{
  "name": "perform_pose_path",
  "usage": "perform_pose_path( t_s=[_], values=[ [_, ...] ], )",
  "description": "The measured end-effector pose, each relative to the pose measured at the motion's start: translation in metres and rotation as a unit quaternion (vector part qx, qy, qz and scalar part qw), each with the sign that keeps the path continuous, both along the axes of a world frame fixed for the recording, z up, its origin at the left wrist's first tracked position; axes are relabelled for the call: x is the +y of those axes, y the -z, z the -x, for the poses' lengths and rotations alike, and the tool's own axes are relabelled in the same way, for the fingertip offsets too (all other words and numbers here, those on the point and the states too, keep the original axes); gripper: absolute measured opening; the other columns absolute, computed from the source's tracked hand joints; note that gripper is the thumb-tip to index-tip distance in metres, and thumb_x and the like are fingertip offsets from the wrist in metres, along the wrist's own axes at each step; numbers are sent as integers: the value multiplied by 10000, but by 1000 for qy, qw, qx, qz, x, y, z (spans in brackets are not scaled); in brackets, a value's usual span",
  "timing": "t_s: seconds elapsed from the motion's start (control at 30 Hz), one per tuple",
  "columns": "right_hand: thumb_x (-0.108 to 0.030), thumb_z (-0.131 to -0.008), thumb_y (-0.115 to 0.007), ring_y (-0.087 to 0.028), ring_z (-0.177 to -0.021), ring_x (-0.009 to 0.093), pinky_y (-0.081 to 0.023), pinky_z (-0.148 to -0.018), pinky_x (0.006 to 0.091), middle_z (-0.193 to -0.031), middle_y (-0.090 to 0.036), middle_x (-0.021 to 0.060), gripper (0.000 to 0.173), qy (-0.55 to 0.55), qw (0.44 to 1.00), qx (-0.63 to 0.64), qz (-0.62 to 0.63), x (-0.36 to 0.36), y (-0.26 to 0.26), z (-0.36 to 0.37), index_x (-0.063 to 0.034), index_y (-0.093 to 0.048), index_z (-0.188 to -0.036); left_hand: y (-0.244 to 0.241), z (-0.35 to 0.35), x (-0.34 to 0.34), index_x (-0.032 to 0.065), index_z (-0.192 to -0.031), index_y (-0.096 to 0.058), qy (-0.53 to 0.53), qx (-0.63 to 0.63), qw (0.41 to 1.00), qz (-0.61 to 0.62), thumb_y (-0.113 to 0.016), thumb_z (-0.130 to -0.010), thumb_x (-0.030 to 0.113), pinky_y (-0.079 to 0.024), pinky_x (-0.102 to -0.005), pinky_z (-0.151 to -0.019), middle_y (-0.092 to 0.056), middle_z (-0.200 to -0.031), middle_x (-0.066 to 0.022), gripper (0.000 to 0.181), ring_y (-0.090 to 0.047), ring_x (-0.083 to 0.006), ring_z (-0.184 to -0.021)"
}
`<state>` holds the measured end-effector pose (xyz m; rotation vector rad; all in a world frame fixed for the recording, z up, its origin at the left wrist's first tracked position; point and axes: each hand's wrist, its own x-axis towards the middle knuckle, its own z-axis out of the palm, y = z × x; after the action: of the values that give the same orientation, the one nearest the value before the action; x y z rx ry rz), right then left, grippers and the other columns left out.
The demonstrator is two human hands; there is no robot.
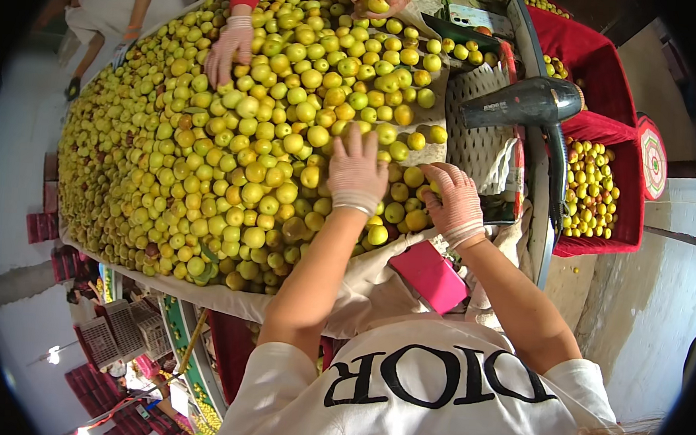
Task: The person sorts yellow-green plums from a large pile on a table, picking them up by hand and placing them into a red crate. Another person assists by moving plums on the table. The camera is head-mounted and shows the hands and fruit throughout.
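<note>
A broad heap of round yellow-green jujubes (254, 188) covers the cloth-lined table before me. My left hand (358, 179), in a pink-striped knit glove, lies palm down on the heap with its fingers spread. Fruit under the palm is hidden. At the heap's right edge, my right hand (453, 203), gloved alike, curves its fingers against a few jujubes (413, 218). Whether it grips one cannot be made out. Beyond the fingers, a few loose jujubes (416, 141) rest on the pale cloth (426, 159).
A black hair dryer (513, 105) hangs at the right over a perforated white sheet (472, 138). Red-lined bins (629, 217) hold more fruit. A pink case (431, 276) lies near my right forearm. Another person's gloved hand (233, 49) touches the heap opposite; their other hand (391, 2) holds fruit.
</note>
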<state>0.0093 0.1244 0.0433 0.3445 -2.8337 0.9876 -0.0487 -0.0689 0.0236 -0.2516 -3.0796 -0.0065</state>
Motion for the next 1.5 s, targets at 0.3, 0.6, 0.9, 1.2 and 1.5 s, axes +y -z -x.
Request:
perform_pose_path(
  t_s=[0.3,0.6,0.9,1.2,1.5],
  values=[
    [-162,-823,-677,-607,-959,362,-519,-829,408,-1032,-601,145,343,50,986,-25,156,9,-17,-5,-82,-606,-1149,14,40,66,186,-1177,-643,192,95,952,-217,-621,-849,303,-252,-491,-1153,-516,-1355,-85,349,-477,-296,-1262],
    [-237,-837,-667,-610,-939,336,-521,-802,423,-1026,-595,121,322,30,993,-80,85,7,-19,-5,-103,-616,-1125,9,119,42,241,-1215,-574,203,99,973,-45,-649,-843,306,-373,-421,-954,-557,-1183,8,386,-506,-213,-1120],
    [-258,-836,-679,-610,-920,333,-511,-801,429,-955,-600,128,282,-4,995,-91,38,5,-17,-3,-82,-623,-1049,-5,118,33,114,-869,-652,11,-42,911,-410,-679,-852,386,-508,-371,-679,-647,-726,-58,274,-598,-184,-660],
    [-329,-818,-699,-598,-1054,335,-505,-905,427,-1187,-598,151,478,-52,998,33,-33,14,18,-11,-97,-584,-1221,-131,36,146,81,-1341,-478,306,-152,602,-721,-671,-861,475,-461,-466,-995,-494,-1389,-180,650,-580,-306,-1143],
    [-262,-824,-671,-622,-850,335,-526,-742,438,-887,-606,117,223,-10,998,-59,36,2,-17,-5,-99,-632,-971,-29,37,9,73,-1422,-393,69,90,986,-126,-630,-835,414,-305,-534,-1101,-434,-1435,-190,719,-416,-369,-1309]
  ],
)
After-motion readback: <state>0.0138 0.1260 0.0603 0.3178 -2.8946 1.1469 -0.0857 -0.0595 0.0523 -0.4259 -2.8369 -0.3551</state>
